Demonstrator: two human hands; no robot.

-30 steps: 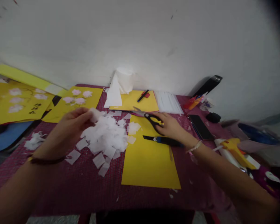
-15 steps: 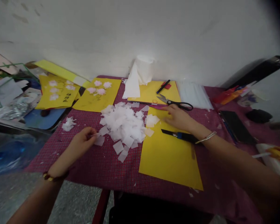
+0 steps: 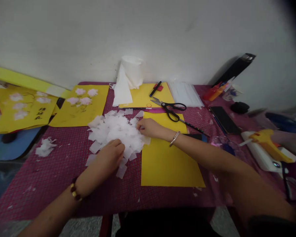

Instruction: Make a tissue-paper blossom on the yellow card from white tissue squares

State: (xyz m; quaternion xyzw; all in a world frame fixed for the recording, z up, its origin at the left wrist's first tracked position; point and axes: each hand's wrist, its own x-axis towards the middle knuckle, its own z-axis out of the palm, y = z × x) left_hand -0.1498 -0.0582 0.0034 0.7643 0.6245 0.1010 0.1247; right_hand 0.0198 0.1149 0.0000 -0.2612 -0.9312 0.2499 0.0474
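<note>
A heap of small white tissue paper squares (image 3: 117, 128) lies on the table. My left hand (image 3: 111, 154) is at the near side of the heap, fingers curled together; what they hold, if anything, is hidden. At the heap's right edge my right hand (image 3: 149, 127) has its thumb and fingers pinched together, and I cannot make out anything between them. Under the right forearm lies a yellow sheet of paper (image 3: 169, 164), with a dark utility knife (image 3: 196, 136) partly covered by the arm. Black-handled scissors (image 3: 171, 106) lie beyond the right hand.
A tissue roll (image 3: 133, 72) stands by the wall. On the left are yellow cards with pink paper flowers (image 3: 82, 103) and a small white tuft (image 3: 46, 147). A yellow glue gun (image 3: 271, 143), a black phone-like slab (image 3: 224, 119) and clear sticks (image 3: 185, 93) lie right.
My view has swung to the right. My left hand has moved from the heap's left side onto its near side. My right hand has come from near the scissors to the heap's right edge.
</note>
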